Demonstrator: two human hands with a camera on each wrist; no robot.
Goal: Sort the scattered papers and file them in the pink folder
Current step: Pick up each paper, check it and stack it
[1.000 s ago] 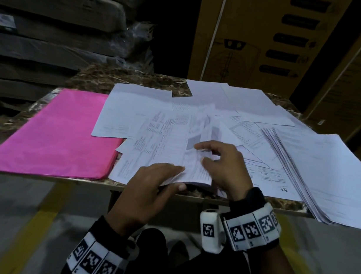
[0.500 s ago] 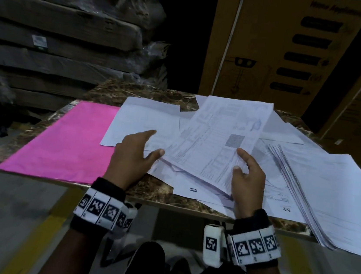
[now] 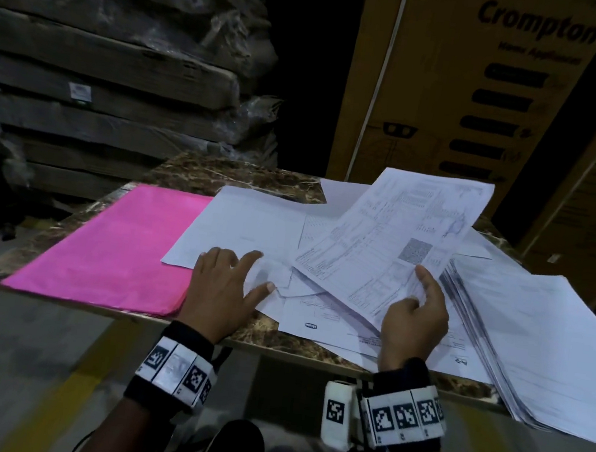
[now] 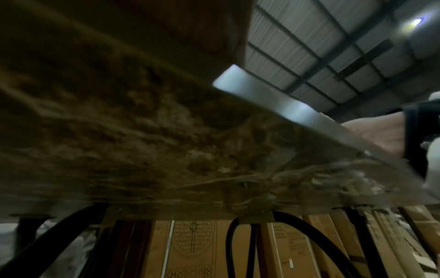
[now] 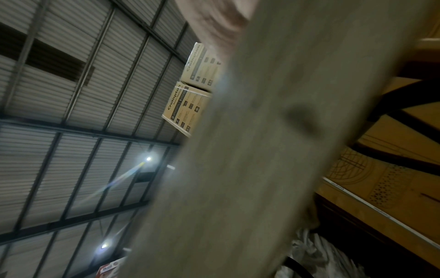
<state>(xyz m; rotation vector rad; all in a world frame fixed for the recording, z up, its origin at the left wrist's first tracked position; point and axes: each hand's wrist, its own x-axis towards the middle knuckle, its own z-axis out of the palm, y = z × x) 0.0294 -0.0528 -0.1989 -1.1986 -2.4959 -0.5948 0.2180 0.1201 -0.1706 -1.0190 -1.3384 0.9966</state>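
Right hand pinches a printed sheet, tilted up off the surface — left hand lies flat, fingers spread, on loose papers beside the pink folder.

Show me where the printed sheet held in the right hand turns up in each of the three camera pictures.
Head: the printed sheet rises tilted right of centre, pinched at its lower edge by the right hand.
Left wrist: a pale strip at the right edge may be paper; I cannot tell which sheet.
Right wrist: its blurred grey back fills the middle.
Shared landmark: the Crompton boxes.
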